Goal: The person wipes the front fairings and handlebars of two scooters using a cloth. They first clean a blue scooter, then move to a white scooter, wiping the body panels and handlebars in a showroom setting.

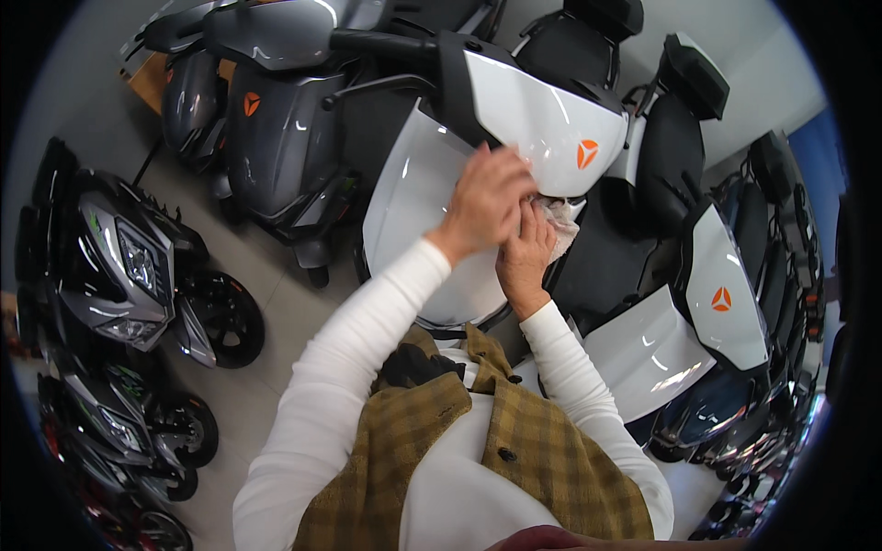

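Note:
A white scooter [418,211] stands right in front of me, with an orange mark on its handlebar cover [542,119]. My left hand [487,197] is at the lower edge of that cover, its fingers smeared by motion, so whether they grip anything does not show. Just beside and below it, my right hand [525,262] reaches up to the front panel. A pale, crumpled cloth [562,225] bunches at the fingers of the right hand, against the scooter below the cover. Part of the cloth is hidden behind the fingers.
Close on the right is another white scooter [726,289]; a dark grey one [280,138] stands at the left. Motorcycles [129,266] line the far left above the tiled floor [262,303]. More dark scooters [726,404] crowd the right side.

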`<control>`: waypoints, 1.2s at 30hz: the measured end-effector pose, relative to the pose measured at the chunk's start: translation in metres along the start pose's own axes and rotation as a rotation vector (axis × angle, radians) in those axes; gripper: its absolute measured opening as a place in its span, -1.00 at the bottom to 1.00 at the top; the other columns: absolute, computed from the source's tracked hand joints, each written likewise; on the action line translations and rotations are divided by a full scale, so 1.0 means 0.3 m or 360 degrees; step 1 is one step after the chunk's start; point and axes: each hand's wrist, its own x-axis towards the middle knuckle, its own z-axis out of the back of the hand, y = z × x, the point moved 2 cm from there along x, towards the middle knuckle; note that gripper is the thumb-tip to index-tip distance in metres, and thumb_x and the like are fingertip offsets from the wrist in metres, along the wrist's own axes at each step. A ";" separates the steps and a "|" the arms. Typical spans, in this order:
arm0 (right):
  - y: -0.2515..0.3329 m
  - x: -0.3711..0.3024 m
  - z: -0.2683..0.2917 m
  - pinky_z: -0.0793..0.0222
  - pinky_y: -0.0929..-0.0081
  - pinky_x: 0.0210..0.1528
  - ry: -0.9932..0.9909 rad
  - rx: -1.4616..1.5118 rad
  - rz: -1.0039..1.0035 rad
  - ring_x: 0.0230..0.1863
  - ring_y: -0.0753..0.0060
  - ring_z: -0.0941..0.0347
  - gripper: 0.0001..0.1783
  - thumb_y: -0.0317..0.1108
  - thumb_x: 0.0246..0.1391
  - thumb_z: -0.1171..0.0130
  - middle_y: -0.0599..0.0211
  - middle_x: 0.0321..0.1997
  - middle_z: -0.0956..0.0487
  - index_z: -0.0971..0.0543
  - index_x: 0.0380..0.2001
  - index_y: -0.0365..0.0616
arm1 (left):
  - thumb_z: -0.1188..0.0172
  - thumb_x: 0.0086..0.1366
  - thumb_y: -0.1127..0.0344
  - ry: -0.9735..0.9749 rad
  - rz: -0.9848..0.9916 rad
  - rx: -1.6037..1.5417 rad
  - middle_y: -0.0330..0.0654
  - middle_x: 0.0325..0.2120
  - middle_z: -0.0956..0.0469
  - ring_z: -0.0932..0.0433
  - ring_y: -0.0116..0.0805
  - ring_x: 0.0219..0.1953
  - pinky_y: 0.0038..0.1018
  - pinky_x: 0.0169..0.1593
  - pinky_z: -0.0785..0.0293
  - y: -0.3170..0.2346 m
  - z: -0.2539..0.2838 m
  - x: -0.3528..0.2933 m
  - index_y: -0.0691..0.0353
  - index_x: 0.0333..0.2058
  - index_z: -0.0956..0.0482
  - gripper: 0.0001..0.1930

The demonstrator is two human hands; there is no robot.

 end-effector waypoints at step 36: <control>0.507 0.502 -0.457 -0.07 -0.13 0.40 0.0984 -0.0642 0.0702 0.40 0.11 -0.26 -0.65 -0.22 0.24 -0.07 0.26 0.24 -0.49 -0.67 0.04 0.22 | -0.35 0.19 0.32 0.0747 0.1079 -0.0146 0.26 0.44 -0.02 -0.05 0.26 0.47 0.06 0.38 -0.30 0.238 0.113 -0.587 0.37 0.42 -0.08 -0.11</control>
